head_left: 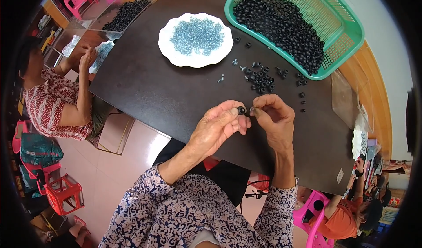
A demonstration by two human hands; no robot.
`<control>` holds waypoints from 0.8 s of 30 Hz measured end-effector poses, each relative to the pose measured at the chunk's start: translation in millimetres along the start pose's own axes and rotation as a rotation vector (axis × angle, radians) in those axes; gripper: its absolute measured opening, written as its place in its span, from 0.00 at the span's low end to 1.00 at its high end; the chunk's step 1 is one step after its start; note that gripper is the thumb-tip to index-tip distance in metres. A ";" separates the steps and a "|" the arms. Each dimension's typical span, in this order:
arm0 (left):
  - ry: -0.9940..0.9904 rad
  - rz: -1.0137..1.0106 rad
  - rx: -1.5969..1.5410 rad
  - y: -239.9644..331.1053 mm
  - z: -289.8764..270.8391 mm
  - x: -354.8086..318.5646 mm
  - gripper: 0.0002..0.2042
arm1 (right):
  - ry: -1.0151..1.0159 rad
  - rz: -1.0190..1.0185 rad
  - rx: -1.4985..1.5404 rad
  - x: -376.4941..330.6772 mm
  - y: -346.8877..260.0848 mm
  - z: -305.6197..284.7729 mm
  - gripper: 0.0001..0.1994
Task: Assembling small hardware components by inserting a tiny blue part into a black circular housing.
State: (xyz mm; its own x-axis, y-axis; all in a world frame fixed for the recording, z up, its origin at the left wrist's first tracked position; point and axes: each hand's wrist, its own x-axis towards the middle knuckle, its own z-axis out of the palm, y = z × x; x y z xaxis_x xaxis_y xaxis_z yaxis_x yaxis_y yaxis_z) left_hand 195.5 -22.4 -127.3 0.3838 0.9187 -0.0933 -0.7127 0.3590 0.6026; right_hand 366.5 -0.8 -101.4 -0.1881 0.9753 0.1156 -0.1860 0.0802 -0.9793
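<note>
My left hand (pixel 218 124) pinches a small black hollow plastic part (pixel 241 110) between thumb and forefinger, its round opening showing. Close beside it, the fingertips of my right hand (pixel 277 115) are pressed together on a tiny silvery piece (pixel 252 109), probably a small spring; most of it is hidden. Beyond my hands lies a loose pile of the same black parts (pixel 261 80), with a few small metal springs (pixel 221 78) scattered to its left. A white scalloped plate (pixel 165 45) holds a heap of small bluish-silver springs (pixel 197 36).
At the far right of the dark table (pixel 145 89) stands a green plastic basket (pixel 340 67) of black parts. A clear plastic sheet or bag (pixel 343 97) lies near the right edge. Co-workers sit at the left (pixel 57 98) and lower right (pixel 340 217). Red stools (pixel 63 195) stand on the floor.
</note>
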 end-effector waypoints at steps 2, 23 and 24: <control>-0.028 0.002 -0.046 1.7 0.6 1.2 0.14 | -0.040 0.027 0.116 -0.2 -4.2 3.3 0.05; 0.019 0.047 0.254 -7.4 -7.2 -4.5 0.13 | -0.174 0.084 0.104 -0.5 -0.9 1.7 0.05; 0.011 0.029 0.247 -6.5 -6.2 -4.8 0.13 | -0.173 0.085 0.104 -0.2 -1.3 0.0 0.05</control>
State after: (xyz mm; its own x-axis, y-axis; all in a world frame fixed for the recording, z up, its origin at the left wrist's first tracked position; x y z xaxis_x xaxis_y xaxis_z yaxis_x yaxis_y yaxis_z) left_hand 194.7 -28.2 -135.7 0.3583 0.9301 -0.0809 -0.5578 0.2828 0.7803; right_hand 366.8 -1.1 -100.2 -0.3684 0.9271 0.0688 -0.2596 -0.0315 -0.9652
